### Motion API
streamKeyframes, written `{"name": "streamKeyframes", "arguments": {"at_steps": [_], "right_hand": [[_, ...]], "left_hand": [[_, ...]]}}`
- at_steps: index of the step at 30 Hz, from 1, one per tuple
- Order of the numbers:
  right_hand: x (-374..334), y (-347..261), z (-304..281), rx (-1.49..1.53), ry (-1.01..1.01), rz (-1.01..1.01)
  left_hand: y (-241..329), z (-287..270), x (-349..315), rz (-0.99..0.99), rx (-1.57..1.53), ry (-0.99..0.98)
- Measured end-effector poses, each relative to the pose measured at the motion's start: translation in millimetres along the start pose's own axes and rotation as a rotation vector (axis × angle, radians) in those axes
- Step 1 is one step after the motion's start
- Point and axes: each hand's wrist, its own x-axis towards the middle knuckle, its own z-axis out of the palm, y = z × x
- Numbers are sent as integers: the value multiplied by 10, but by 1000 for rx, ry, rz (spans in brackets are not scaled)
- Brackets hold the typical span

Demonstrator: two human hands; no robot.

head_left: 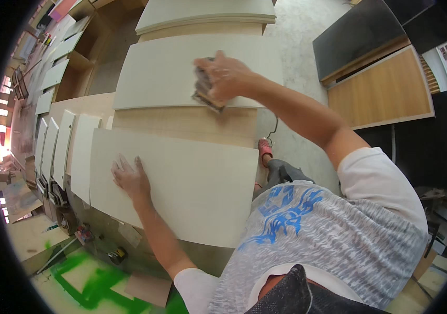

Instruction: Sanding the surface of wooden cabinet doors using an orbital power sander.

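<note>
Right hand (222, 78) clamps a sanding block (205, 93) at the far panel's (155, 73) near edge; left hand (129, 178) lies flat, fingers spread, on the near panel (197, 183).

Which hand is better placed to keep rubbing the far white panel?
Right. The right hand already grips the sanding block on the far panel; the left hand lies flat on the near panel.

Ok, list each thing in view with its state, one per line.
Left hand: flat, palm down on the near panel.
Right hand: closed on the sanding block.
Sanding block: gripped, pressed at the far panel's near edge.
Near panel: lying flat, pale face up.
Far panel: lying flat.
Small panels: standing in a row, left.
</note>
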Motion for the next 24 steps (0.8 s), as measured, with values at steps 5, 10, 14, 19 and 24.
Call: {"name": "streamKeyframes", "arguments": {"at_steps": [5,10,14,19,24], "right_hand": [[808,-769,220,-118,-65,-255],[1523,-1491,529,-40,-60,-362],[1745,-1803,649,-46,-63,-411],[1406,-1673,608,-25,-144,-443],[792,-968,354,92,-114,-271]], "left_hand": [[215,-68,-84,-57,65,32],[154,-56,-134,-57,56,64],[118,-32,-143,-47,35,108],[20,4,-131,-7,39,138],[137,15,-57,4,52,164]]}}
